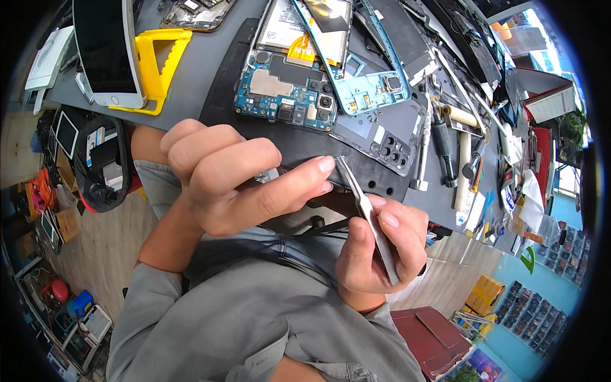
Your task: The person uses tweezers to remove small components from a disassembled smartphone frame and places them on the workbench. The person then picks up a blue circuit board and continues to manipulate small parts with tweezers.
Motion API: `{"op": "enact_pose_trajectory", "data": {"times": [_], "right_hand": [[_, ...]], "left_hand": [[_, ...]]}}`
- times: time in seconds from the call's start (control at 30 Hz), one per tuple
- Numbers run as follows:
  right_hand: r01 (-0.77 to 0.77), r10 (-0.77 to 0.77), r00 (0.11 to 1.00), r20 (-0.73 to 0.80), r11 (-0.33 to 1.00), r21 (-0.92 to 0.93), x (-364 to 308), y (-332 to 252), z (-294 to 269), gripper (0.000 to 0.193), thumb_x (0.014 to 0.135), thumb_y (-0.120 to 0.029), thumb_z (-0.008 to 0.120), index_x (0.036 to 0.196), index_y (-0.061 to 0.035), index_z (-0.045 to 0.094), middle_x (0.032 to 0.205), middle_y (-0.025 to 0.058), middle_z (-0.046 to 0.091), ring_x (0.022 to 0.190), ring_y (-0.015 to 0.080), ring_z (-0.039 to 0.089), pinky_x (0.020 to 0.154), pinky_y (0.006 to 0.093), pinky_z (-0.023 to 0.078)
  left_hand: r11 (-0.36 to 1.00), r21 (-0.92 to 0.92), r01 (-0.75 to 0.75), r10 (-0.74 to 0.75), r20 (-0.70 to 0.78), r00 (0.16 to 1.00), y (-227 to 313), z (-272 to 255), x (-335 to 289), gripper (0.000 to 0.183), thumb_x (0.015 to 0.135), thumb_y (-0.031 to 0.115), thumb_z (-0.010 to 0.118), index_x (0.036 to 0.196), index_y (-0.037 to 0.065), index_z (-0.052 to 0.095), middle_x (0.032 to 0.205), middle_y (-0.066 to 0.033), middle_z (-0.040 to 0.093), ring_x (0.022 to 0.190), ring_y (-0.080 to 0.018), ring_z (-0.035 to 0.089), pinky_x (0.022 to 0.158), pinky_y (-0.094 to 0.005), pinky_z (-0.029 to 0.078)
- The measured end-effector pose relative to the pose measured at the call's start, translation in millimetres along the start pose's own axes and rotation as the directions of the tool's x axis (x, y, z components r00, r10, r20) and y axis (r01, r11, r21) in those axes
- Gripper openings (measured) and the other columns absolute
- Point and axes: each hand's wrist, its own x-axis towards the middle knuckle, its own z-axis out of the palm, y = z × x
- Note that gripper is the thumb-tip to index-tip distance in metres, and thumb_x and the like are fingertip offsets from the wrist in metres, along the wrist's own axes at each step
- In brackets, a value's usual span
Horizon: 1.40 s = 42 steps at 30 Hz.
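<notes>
My right hand (pixel 382 248) is closed around metal tweezers (pixel 371 216), which slant up and left. Their tips meet my left hand (pixel 232 181) at the index fingertip, where a tiny piece shows, too small to name. The left index finger and thumb come close together, and the other fingers curl in. Just beyond both hands lies an opened smartphone (pixel 289 73), its blue circuit board, cameras and battery exposed. A light-blue phone mid-frame (pixel 371 89) leans across its right side. Below that frame is a dark phone back cover (pixel 394 153) with camera holes.
A white device with a black screen (pixel 108 51) leans against a yellow stand (pixel 163 67) at the far left. Screwdrivers (pixel 443 143) and other tools crowd the right of the grey table. Beneath its left edge stands a black bag (pixel 105 169).
</notes>
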Motion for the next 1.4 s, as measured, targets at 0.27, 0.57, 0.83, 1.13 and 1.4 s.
{"op": "enact_pose_trajectory", "data": {"times": [0.27, 0.57, 0.83, 1.13, 1.4], "right_hand": [[0.017, -0.016, 1.000, 0.023, 0.999, -0.038, 2.7, 0.3, -0.4, 0.048, 0.083, -0.006, 0.094, 0.122, -0.0080, 0.065, 0.102, 0.0111, 0.080, 0.080, 0.0207, 0.074, 0.076, 0.0306, 0.049], [0.006, -0.006, 1.000, 0.017, 0.999, -0.043, 1.8, 1.0, -1.4, 0.048, 0.083, -0.006, 0.094, 0.121, -0.0077, 0.065, 0.101, 0.0111, 0.081, 0.080, 0.0201, 0.073, 0.076, 0.0304, 0.049], [-0.007, 0.008, 1.000, -0.021, 0.999, 0.051, 0.5, 3.4, -4.1, 0.047, 0.086, -0.006, 0.091, 0.123, -0.0062, 0.062, 0.102, 0.0138, 0.078, 0.081, 0.0229, 0.072, 0.073, 0.0304, 0.050], [-0.078, 0.122, 0.875, -0.468, 0.991, 0.113, -18.3, 16.1, -58.8, 0.029, 0.105, -0.008, 0.069, 0.131, -0.0010, 0.059, 0.108, 0.0220, 0.069, 0.075, 0.0196, 0.062, 0.070, 0.0314, 0.053], [-0.292, 0.127, 0.738, -0.662, 0.946, -0.144, -47.0, 53.3, -124.9, 0.025, 0.096, 0.010, 0.077, 0.119, 0.0036, 0.068, 0.113, 0.0180, 0.072, 0.100, 0.0201, 0.069, 0.094, 0.0304, 0.054]], "left_hand": [[0.999, 0.011, -0.053, 0.052, 0.053, 0.997, -2.7, -5.0, 7.5, 0.028, 0.088, 0.047, 0.088, 0.113, 0.037, 0.085, 0.107, 0.0044, 0.045, 0.096, -0.0181, 0.044, 0.076, -0.0319, 0.038], [1.000, -0.015, -0.008, 0.008, -0.002, 1.000, 0.0, 2.2, 0.8, 0.023, 0.093, 0.047, 0.082, 0.114, 0.038, 0.086, 0.110, 0.0093, 0.051, 0.103, -0.0176, 0.044, 0.086, -0.0343, 0.036], [1.000, -0.003, -0.014, 0.014, -0.005, 1.000, -0.8, 0.9, 1.6, 0.023, 0.094, 0.046, 0.082, 0.115, 0.039, 0.085, 0.110, 0.0093, 0.051, 0.102, -0.0174, 0.044, 0.087, -0.0344, 0.036], [0.997, 0.025, -0.070, 0.066, 0.118, 0.991, -2.7, -9.2, 12.6, 0.024, 0.091, 0.044, 0.085, 0.115, 0.037, 0.086, 0.107, 0.0063, 0.049, 0.098, -0.0183, 0.046, 0.078, -0.0334, 0.037], [0.992, 0.000, -0.124, 0.123, 0.102, 0.987, -2.8, -8.5, 14.5, 0.018, 0.098, 0.020, 0.082, 0.112, 0.008, 0.086, 0.112, -0.0063, 0.051, 0.088, -0.0219, 0.054, 0.071, -0.0350, 0.043]]}}
